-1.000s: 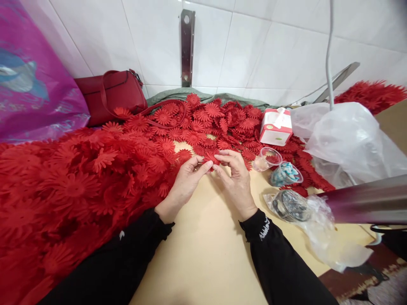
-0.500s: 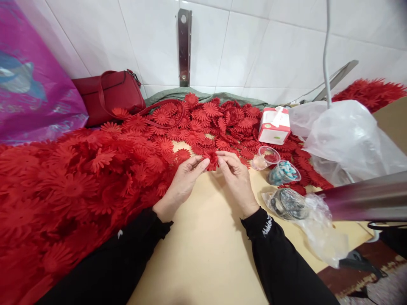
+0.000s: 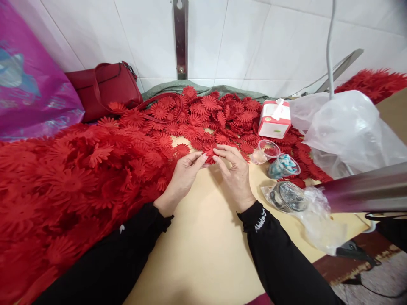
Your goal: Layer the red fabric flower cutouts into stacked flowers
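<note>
Between my two hands, above the tan tabletop (image 3: 197,237), is a red artificial flower (image 3: 210,153) with narrow petals. My left hand (image 3: 185,171) pinches its left edge between thumb and fingers. At the opposite edge, the thumb and fingers of my right hand (image 3: 234,171) close on the petals. The fingers partly cover the flower, so its centre is hard to make out. Just behind it lie many similar loose red flowers (image 3: 200,110), and a large heap of them (image 3: 73,186) fills the left side.
Right of my hands stand a clear plastic cup (image 3: 267,151), a cup of blue-and-white pieces (image 3: 284,166) and a round container in plastic wrap (image 3: 288,197). A tissue box (image 3: 274,119) sits behind them. A metallic cylinder (image 3: 372,186) juts in at right. A red handbag (image 3: 106,89) rests at back left.
The flower looks flatter and more open between my fingers. My right hand's fingers have shifted on its edge, slightly further from the petals' middle. The whole view has tilted a little downward.
</note>
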`<state>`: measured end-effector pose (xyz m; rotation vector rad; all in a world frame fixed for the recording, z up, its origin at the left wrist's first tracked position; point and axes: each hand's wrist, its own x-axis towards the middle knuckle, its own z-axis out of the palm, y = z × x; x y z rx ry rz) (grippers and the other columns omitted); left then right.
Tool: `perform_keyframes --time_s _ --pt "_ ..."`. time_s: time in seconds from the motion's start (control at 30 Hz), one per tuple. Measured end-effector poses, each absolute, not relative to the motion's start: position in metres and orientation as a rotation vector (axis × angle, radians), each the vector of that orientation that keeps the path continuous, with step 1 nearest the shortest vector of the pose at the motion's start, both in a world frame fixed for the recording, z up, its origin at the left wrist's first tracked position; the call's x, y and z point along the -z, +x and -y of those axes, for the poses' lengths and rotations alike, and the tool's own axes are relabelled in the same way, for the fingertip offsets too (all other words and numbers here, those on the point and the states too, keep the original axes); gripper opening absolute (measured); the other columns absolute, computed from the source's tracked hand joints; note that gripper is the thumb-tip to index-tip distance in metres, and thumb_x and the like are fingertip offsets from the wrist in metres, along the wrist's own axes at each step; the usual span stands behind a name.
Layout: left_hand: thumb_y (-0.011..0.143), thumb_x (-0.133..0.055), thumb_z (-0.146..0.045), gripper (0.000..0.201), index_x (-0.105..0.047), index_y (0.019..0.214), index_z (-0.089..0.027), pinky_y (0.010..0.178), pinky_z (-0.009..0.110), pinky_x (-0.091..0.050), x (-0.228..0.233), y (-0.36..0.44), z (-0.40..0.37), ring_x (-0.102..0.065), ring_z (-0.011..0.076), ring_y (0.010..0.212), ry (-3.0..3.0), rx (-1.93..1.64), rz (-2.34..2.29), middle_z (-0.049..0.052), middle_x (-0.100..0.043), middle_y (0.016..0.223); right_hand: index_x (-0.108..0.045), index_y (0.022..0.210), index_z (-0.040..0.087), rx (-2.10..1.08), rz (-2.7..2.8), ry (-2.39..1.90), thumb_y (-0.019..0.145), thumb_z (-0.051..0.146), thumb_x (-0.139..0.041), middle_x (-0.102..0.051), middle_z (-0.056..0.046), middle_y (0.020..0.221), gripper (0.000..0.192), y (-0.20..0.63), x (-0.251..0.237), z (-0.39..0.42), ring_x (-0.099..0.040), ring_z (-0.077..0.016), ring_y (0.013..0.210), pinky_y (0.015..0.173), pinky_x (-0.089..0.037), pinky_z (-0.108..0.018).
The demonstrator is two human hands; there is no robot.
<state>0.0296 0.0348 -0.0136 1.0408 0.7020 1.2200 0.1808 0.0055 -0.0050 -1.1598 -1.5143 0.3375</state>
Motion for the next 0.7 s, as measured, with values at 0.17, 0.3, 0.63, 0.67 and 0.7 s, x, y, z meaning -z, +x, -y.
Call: perform_keyframes --time_s 0.17,0.3,0.63,0.67,0.7 --pt "0.075 -0.089 -0.046 0.031 -0.079 0.086 -0.019 0.086 0.032 -0.059 0.0137 0.0293 -0.0339 -0.067 0.0152 0.087 1.069 -1.184 -0.708 0.001 -0.075 0.091 -0.078 0.1 0.023 -0.259 1.545 -1.181 0.099 0.019 -0.064 -0.07 -0.008 0.104 0.014 0.1806 0.0033 -0.0044 -0.069 -0.0222 0.101 0.094 -0.058 -0.041" --pt "0.074 -0.089 -0.044 0.03 -0.076 0.082 -0.018 0.085 0.031 -0.059 0.0122 0.0293 -0.0332 -0.066 0.0131 0.083 1.022 -1.197 -0.712 -0.001 -0.072 0.087 -0.077 0.101 0.023 -0.259 1.566 -1.153 0.1 0.019 -0.062 -0.073 -0.006 0.098 0.015 0.1799 0.0035 -0.0044 -0.07 -0.0208 0.096 0.091 -0.058 -0.039" --pt "0.075 -0.088 -0.043 0.032 -0.072 0.085 -0.017 0.089 0.033 -0.058 0.0116 0.0305 -0.0332 -0.066 0.0137 0.086 1.036 -1.192 -0.743 0.0 -0.071 0.089 -0.074 0.091 0.024 -0.309 1.541 -1.205 0.097 0.022 -0.065 -0.074 -0.005 0.097 0.011 0.1782 -0.0002 -0.0017 -0.069 -0.0228 0.098 0.095 -0.053 -0.042" --pt "0.074 -0.088 -0.043 0.032 -0.071 0.084 -0.017 0.088 0.033 -0.058 0.0118 0.0304 -0.0334 -0.065 0.0135 0.085 1.025 -1.189 -0.743 -0.001 -0.07 0.088 -0.074 0.089 0.024 -0.314 1.527 -1.195 0.097 0.021 -0.064 -0.072 -0.006 0.098 0.012 0.1777 -0.0009 -0.0015 -0.068 -0.0227 0.1 0.096 -0.053 -0.041" --pt "0.074 -0.088 -0.043 0.032 -0.071 0.083 -0.017 0.087 0.032 -0.058 0.0119 0.0302 -0.0335 -0.065 0.0134 0.085 1.013 -1.187 -0.739 -0.001 -0.069 0.087 -0.074 0.089 0.023 -0.333 1.5 -1.188 0.097 0.021 -0.064 -0.071 -0.006 0.1 0.012 0.1775 -0.0014 -0.0015 -0.067 -0.0225 0.102 0.097 -0.053 -0.04"
